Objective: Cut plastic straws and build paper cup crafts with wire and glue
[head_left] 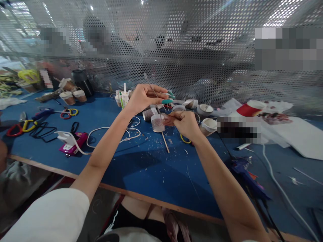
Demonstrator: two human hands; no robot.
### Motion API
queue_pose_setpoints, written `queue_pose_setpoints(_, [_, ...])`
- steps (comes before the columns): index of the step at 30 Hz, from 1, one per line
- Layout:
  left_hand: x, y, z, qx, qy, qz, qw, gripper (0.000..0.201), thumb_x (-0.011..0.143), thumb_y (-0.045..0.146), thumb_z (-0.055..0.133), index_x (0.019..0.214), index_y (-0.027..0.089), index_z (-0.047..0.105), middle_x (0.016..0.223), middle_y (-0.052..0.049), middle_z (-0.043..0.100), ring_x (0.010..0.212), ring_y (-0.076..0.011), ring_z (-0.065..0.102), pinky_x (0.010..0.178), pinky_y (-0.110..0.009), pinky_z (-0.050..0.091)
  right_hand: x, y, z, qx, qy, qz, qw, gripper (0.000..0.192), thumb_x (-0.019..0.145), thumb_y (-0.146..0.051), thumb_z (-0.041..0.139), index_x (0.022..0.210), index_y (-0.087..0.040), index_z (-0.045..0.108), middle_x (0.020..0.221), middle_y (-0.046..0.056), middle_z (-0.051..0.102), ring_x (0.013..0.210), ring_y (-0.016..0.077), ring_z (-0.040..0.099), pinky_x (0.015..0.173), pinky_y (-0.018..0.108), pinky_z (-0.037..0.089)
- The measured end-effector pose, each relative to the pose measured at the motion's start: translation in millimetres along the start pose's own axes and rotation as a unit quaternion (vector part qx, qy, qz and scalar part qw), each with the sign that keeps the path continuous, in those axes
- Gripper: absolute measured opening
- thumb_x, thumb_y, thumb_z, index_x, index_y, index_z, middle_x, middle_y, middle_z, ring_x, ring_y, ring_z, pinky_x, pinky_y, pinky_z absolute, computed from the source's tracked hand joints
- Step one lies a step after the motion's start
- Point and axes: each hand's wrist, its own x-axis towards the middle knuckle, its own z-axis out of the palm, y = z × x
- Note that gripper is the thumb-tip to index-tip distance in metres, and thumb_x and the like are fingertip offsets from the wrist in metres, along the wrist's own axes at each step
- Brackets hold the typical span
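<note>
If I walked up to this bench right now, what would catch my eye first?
Probably the two hands raised mid-table: the left hand pinches a thin stick, the right hand holds a small clear cup. Around them, paper cups clutter the blue table, with scissors at left.

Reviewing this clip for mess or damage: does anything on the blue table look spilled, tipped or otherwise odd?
Small pale scraps litter the blue table below the hands. One paper cup lies on its side behind the left hand. Nothing looks broken.
</note>
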Motion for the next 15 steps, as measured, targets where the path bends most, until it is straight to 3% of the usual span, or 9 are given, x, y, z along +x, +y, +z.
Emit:
queue_pose_setpoints(7, [1.5, -6.0, -1.3, -0.031, 0.013, -0.001, 0.999, 0.030, 0.072, 0.023, 0.071, 0.100, 0.014, 0.065, 0.098, -0.005, 0.071, 0.104, -0.0237, 0.066, 0.089, -0.036, 0.057, -1.7, -7.2, 2.7, 0.079, -0.073, 0.035, 0.994, 0.040, 0.069, -0.060, 0.067, 0.071, -0.019, 0.067, 0.069, 0.006, 0.072, 0.065, 0.0212, 0.070, 0.063, 0.033, 0.059])
queue_pose_setpoints(13, [3.2, -5.9, -0.5, -0.035, 0.024, -0.021, 0.999, 0.030, 0.072, 0.021, 0.071, 0.101, 0.014, 0.065, 0.098, -0.005, 0.071, 0.108, -0.0252, 0.063, 0.088, -0.036, 0.056, -6.3, -6.9, 0.9, -0.074, 0.102, -0.050, 0.991, 0.029, 0.064, -0.045, 0.076, 0.067, -0.019, 0.065, 0.064, 0.004, 0.068, 0.061, 0.0202, 0.067, 0.062, 0.034, 0.056])
queue_pose_setpoints(15, [2.7, -4.1, 0.6, -0.033, 0.029, -0.021, 0.999, 0.032, 0.072, 0.023, 0.072, 0.101, 0.014, 0.065, 0.098, -0.005, 0.071, 0.108, -0.0244, 0.064, 0.089, -0.035, 0.056, -7.1, -6.4, 0.4, -0.113, 0.124, -0.066, 0.984, 0.025, 0.067, -0.041, 0.075, 0.064, -0.018, 0.065, 0.063, 0.004, 0.068, 0.062, 0.0205, 0.066, 0.063, 0.034, 0.055])
